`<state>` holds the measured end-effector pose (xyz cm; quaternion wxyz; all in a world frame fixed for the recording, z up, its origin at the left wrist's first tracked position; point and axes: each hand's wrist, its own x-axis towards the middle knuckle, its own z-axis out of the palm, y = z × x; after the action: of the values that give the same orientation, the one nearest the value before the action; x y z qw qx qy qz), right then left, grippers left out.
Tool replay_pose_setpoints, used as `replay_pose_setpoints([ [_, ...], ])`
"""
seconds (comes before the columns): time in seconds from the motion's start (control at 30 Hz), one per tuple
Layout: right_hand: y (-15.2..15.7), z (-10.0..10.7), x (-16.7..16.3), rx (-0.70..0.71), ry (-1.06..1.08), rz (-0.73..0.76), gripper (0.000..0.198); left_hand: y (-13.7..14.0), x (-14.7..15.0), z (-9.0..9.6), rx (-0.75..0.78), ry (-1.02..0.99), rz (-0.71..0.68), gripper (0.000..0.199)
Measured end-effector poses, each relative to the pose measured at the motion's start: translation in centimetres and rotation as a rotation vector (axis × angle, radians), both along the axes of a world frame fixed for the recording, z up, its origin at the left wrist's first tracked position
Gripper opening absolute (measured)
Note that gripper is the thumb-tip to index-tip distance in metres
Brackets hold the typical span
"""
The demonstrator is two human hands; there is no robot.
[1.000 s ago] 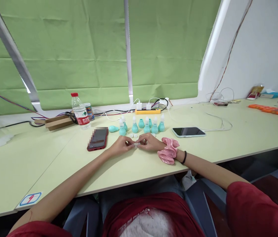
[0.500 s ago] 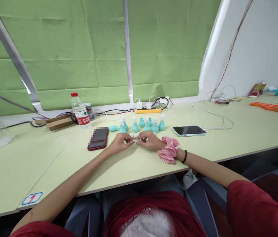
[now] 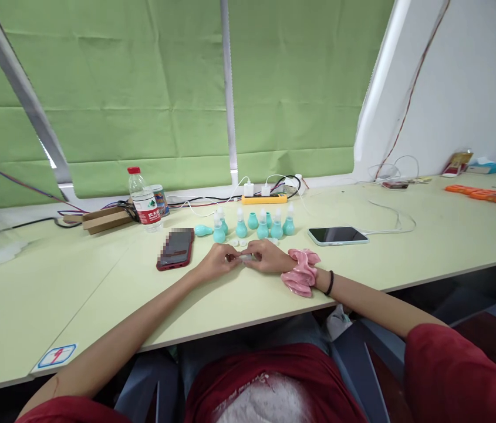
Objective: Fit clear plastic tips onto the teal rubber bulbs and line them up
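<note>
my left hand (image 3: 216,262) and right hand (image 3: 269,257) nearly meet over the pale yellow-green tabletop (image 3: 248,305); thumbs and forefingers of both are pinched on a small whitish translucent piece (image 3: 246,257), mostly hidden by my fingers, exact shape can't tell; it's between my fingertips, near the table's front edge; just beyond my hands, small round white pieces (image 3: 242,242) lie on the table; behind those, a cluster of teal bulb-shaped bottles (image 3: 241,229), most upright with clear pointed tops; one teal bulb (image 3: 203,230) lies on its side at the left end; red-cased dark phone (image 3: 179,249) near my left hand; black-screened phone in a pale case (image 3: 338,236) right of the cluster; shiny pink fabric scrunchie (image 3: 301,273) around my right wrist.
</note>
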<state>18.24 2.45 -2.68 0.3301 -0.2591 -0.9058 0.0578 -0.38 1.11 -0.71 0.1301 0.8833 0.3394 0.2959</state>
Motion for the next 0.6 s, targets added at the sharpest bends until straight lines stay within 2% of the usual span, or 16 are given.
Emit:
replay_pose_setpoints([
  [0.1,0.0,0.0,-0.1,0.009,0.057,-0.04,0.025,0.1,0.0,0.0,0.013,-0.069,0.034,0.022],
  [0.27,-0.1,0.2,0.0,-0.043,-0.12,-0.009,0.017,0.3,0.0,-0.5,-0.078,0.011,-0.001,0.018],
  [0.4,-0.3,0.3,-0.1,-0.032,-0.093,-0.023,0.017,0.2,0.3,-0.7,-0.063,-0.015,0.01,0.02],
  [0.53,0.0,-0.2,-0.3,-0.009,0.09,-0.087,0.017,0.1,-0.2,0.9,0.036,-0.13,0.048,0.021],
  [0.6,0.4,-0.5,-0.4,-0.028,0.17,-0.134,0.016,0.9,-1.3,2.1,0.192,-0.216,0.165,0.021],
])
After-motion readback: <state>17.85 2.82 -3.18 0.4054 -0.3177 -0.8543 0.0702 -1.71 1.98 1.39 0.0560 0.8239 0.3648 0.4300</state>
